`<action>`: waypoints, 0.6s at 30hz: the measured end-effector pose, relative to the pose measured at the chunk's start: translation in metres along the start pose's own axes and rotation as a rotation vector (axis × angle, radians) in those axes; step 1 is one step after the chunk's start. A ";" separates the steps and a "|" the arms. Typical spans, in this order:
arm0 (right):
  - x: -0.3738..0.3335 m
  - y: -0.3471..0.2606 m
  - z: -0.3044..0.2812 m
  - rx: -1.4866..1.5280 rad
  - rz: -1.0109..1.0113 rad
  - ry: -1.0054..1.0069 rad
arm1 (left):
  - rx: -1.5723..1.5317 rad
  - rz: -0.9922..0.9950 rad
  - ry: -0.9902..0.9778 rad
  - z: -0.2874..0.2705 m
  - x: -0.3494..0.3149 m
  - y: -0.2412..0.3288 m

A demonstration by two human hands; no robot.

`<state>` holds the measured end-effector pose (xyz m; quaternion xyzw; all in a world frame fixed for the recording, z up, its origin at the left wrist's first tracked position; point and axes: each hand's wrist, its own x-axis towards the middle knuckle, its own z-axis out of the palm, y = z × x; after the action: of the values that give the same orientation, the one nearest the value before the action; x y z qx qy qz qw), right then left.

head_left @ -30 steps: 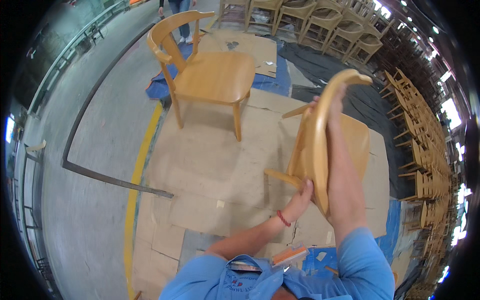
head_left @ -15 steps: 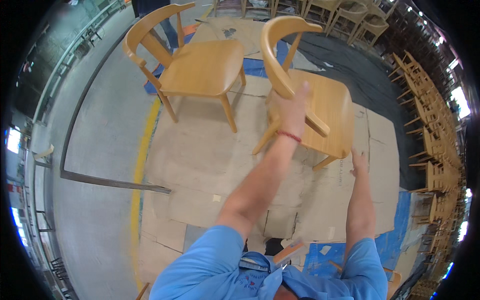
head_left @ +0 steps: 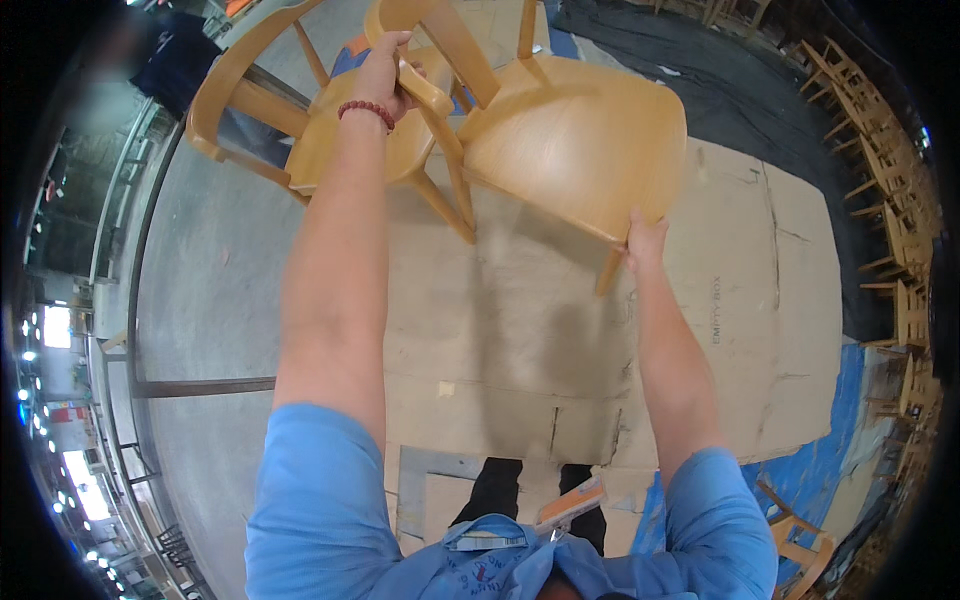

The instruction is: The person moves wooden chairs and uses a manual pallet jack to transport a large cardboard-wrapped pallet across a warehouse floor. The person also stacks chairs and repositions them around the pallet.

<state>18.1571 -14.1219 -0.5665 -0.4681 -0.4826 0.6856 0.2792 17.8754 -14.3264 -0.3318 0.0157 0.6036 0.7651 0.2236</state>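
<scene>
A light wooden armchair with a curved back is before me, tilted, its shadow lying on the cardboard nearer to me. My left hand is closed round the end of its curved arm; a red beaded bracelet is on that wrist. My right hand grips the near front corner of the seat, just above a front leg. The chair seems raised, though its far legs are hidden. Behind and to its left stands a matching wooden chair, partly covered by my left forearm and the held chair.
Cardboard sheets cover the floor, with blue sheeting and black sheeting beside them. Rows of wooden chairs line the right. A person in dark clothes is at the far left. Another wooden chair is close by, lower right.
The chair has shifted left and turned, nearing the other chair. My left hand has moved left along with its arm, and my right hand has taken hold of the seat corner.
</scene>
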 end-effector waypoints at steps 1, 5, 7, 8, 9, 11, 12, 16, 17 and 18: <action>0.011 -0.005 0.000 -0.029 0.013 0.011 | 0.031 0.029 -0.048 0.002 0.004 -0.006; 0.059 -0.024 -0.018 -0.018 -0.043 -0.062 | 0.042 0.111 -0.123 0.027 0.007 -0.018; 0.056 -0.021 -0.003 -0.010 -0.017 -0.052 | 0.048 0.112 -0.042 0.023 0.003 -0.017; 0.054 -0.020 0.005 -0.025 -0.011 -0.070 | 0.053 0.110 -0.010 0.021 0.001 -0.015; 0.058 -0.022 0.001 -0.045 -0.021 -0.064 | 0.043 0.105 -0.003 0.026 -0.001 -0.014; 0.060 -0.024 0.007 -0.108 -0.046 -0.051 | -0.021 0.172 0.025 0.023 -0.004 -0.026; 0.056 -0.026 0.020 -0.152 -0.062 -0.054 | -0.049 0.217 0.057 0.018 -0.006 -0.030; 0.093 -0.030 -0.066 -0.701 -0.666 0.422 | -0.073 0.298 0.098 0.089 0.001 -0.055; 0.076 -0.012 -0.075 -0.585 -0.536 0.280 | -0.041 0.289 0.087 0.099 0.002 -0.064; 0.048 0.009 -0.067 -0.494 -0.434 0.113 | -0.044 0.278 0.109 0.085 0.009 -0.069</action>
<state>18.1995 -14.0579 -0.5988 -0.4453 -0.7065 0.4453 0.3229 17.9147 -14.2338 -0.3758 0.0530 0.5899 0.8015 0.0826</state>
